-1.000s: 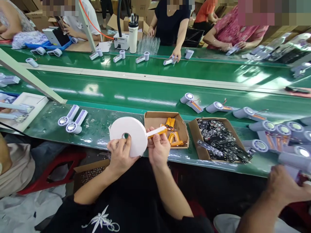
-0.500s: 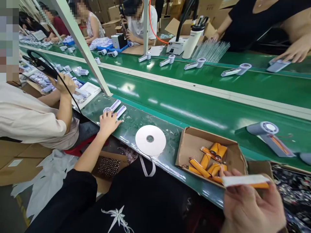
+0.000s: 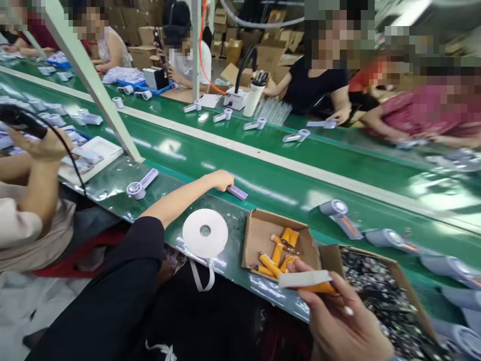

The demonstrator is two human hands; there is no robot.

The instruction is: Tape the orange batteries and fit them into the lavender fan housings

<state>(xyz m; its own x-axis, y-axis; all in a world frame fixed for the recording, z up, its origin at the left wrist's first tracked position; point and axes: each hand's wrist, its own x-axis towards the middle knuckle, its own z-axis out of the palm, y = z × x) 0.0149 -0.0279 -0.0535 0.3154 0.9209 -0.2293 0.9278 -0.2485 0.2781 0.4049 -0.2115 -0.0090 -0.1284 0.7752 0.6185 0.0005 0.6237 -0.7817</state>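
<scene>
My left hand (image 3: 221,180) is stretched out over the near edge of the green belt, its fingers closed on a purple handheld fan housing (image 3: 238,192). Most of that housing's round end is hidden by the hand. At the lower right, my right hand (image 3: 347,316) pinches an orange battery (image 3: 319,288) with a white strip (image 3: 305,279) along its upper side. Just beyond it, a cardboard tray (image 3: 255,240) holds several more orange batteries (image 3: 276,250). Another purple fan housing (image 3: 137,189) lies on the bench left of my left forearm.
A white tape roll (image 3: 205,231) lies on the bench, its loose end hanging over the edge. A box of small dark parts (image 3: 383,286) stands at right. Several fan housings (image 3: 345,223) sit on the belt (image 3: 263,175). A slanted post (image 3: 93,85) rises at left, beside a co-worker's hand (image 3: 41,143).
My left hand has picked up one of the two housings on the bench and carried it right, over the belt. My right hand still holds the battery. The view has turned right.
</scene>
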